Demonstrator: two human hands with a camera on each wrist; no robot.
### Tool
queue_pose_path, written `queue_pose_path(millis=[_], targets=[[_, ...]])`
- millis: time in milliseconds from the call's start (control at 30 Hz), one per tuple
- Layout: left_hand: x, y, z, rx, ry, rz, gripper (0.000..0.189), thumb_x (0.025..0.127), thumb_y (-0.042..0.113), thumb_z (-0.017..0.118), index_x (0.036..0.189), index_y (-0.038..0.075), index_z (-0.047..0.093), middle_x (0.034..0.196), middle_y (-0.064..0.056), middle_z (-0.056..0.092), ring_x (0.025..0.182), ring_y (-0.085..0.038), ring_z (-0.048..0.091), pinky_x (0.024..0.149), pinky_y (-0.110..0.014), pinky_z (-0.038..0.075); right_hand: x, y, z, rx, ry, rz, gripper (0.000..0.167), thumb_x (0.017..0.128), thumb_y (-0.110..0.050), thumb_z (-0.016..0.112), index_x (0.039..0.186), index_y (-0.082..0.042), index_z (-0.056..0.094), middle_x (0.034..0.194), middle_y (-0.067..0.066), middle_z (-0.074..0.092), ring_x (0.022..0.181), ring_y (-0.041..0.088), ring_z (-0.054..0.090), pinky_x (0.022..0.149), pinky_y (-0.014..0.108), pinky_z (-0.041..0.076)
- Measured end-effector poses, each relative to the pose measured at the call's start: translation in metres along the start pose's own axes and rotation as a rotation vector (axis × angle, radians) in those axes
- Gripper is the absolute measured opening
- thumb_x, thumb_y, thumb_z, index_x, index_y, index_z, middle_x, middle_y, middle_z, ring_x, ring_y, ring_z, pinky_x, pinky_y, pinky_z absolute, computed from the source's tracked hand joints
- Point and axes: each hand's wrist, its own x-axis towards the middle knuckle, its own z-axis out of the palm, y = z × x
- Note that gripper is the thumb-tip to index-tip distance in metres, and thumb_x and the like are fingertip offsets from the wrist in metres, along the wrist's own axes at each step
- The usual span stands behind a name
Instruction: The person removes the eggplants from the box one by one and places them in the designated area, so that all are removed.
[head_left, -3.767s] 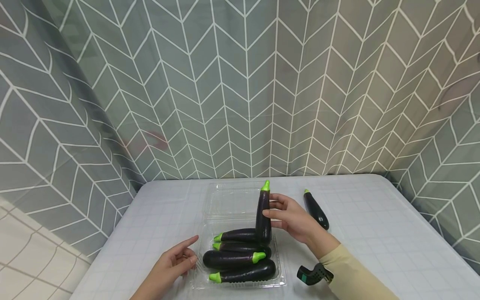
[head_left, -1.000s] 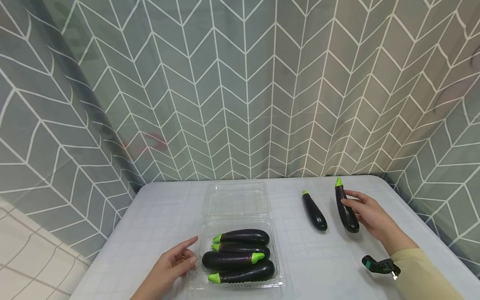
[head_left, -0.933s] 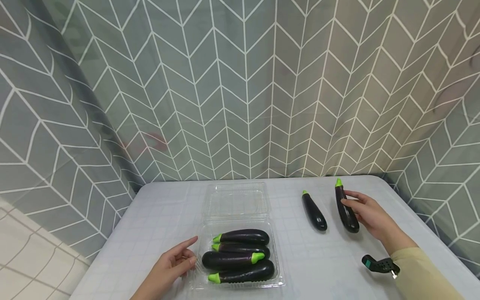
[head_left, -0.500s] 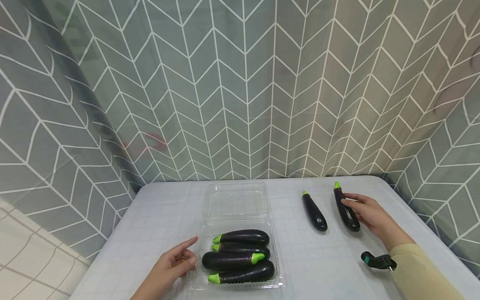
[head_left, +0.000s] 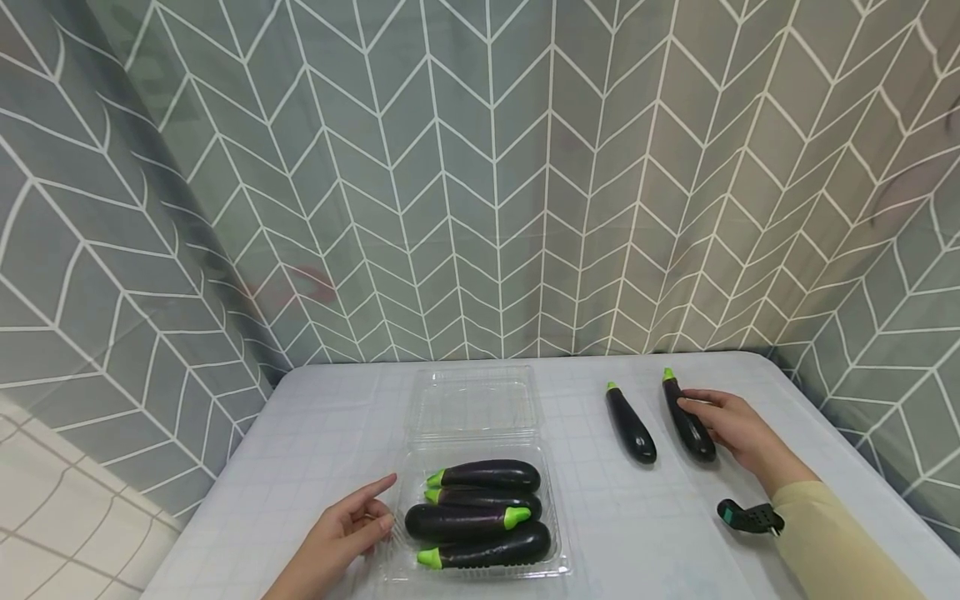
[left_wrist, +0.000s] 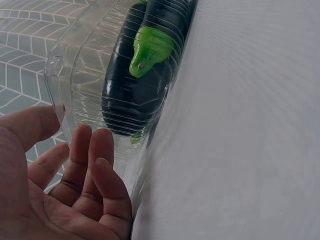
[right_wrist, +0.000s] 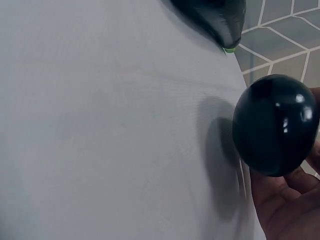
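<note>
While left hand (head_left: 348, 521) rests beside container (head_left: 480, 450), right hand (head_left: 727, 422) grips eggplant (head_left: 686, 427).

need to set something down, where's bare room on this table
The table looks bare in two patches: between the open container and the right sleeve, this side of the loose eggplant; and left of the container's lid, beyond the left hand. Crowded: the container itself, with four eggplants, and around the right hand, holding another eggplant.

4 of 6 eggplants (head_left: 456, 520) occupy an open container (head_left: 472, 434).
</note>
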Motion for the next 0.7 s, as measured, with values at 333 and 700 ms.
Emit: queue_pose_path(millis=[333, 700], targets=[[0.0005, 0.0007, 0.0003, -0.002, 0.007, -0.012, 0.061, 0.098, 0.024, 0.064, 0.150, 0.002, 0.039, 0.101, -0.014, 0.063, 0.081, -0.019, 0.063, 0.067, -0.030, 0.052, 0.0065, 0.0064, 0.0025, -0.053, 0.018, -0.010, 0.078, 0.097, -0.048, 0.056, 0.147, 0.008, 0.036, 0.149, 0.034, 0.029, 0.130, 0.043, 0.039, 0.102, 0.053, 0.037], [0.0003, 0.0010, 0.0008, -0.002, 0.008, -0.010, 0.062, 0.098, 0.024, 0.064, 0.150, 0.002, 0.039, 0.101, -0.015, 0.064, 0.081, -0.019, 0.063, 0.066, -0.030, 0.052, 0.0099, 0.0088, 0.0055, -0.091, 0.038, -0.011, 0.077, 0.098, -0.049, 0.055, 0.145, 0.009, 0.039, 0.148, 0.034, 0.031, 0.131, 0.046, 0.038, 0.104, 0.056, 0.035]])
